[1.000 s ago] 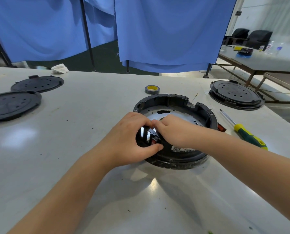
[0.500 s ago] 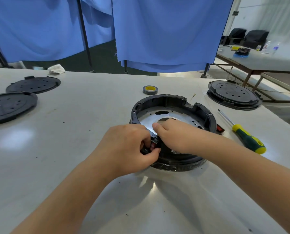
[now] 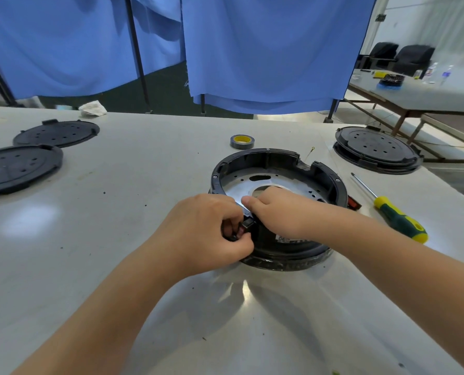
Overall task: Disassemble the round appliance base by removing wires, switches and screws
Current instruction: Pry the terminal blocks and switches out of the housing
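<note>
The round black appliance base (image 3: 268,161) lies on the white table (image 3: 133,185), its silver inner plate (image 3: 236,189) facing up. My left hand (image 3: 206,234) is curled at the base's near-left rim, fingers pinching a small black switch part (image 3: 247,223). My right hand (image 3: 276,212) reaches over the rim from the right and presses on the same part with thumb and fingers. A small red piece (image 3: 353,204) shows at the base's right side. Much of the base's near wall is hidden by my hands.
A green and yellow screwdriver (image 3: 395,217) lies right of the base. A roll of tape (image 3: 242,141) sits behind it. Another round black base (image 3: 375,150) stands far right; two black round covers (image 3: 56,132) (image 3: 17,166) lie far left. A white rag (image 3: 93,109) is at the far edge.
Both hands stayed at the near-left rim. The shiny striped part seen between my fingers earlier is now covered, and my left fingers have closed further around the small black part.
</note>
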A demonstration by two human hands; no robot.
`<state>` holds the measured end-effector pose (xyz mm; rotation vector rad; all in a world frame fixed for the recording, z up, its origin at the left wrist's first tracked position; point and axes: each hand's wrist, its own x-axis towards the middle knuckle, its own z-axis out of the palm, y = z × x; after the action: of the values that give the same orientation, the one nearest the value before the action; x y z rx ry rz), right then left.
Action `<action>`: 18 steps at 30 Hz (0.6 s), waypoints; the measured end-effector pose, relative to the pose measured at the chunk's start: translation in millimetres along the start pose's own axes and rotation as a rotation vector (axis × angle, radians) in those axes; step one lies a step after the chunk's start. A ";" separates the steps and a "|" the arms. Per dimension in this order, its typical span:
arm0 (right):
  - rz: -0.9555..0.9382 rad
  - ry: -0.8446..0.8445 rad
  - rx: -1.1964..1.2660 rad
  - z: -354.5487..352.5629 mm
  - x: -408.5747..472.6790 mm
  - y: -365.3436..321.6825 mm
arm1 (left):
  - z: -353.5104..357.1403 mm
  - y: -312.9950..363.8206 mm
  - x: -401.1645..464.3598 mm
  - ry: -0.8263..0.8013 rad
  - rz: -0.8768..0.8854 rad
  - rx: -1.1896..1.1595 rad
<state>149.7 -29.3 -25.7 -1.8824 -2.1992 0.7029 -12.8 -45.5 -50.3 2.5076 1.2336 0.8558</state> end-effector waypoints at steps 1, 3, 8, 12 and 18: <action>-0.004 0.022 0.009 0.5 -1.2 -0.1 | -1.1 -0.9 0.0 -0.010 -0.002 -0.018; -0.017 0.077 -0.002 2.6 -1.8 0.5 | -3.8 -3.2 -0.1 -0.026 -0.011 -0.068; -0.184 0.424 0.147 10.2 -9.8 4.2 | -8.4 -8.2 1.5 -0.006 -0.091 -0.278; -0.330 0.449 0.429 3.5 -21.8 2.4 | -13.6 -10.5 4.5 0.054 -0.166 -0.505; -0.390 0.407 0.617 -2.2 -29.1 3.6 | -3.0 -2.5 6.6 0.161 -0.106 -0.502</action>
<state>159.5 -56.5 -20.3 -1.1321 -1.7417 0.7293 -13.0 -38.9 -46.3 1.9923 1.0247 1.1868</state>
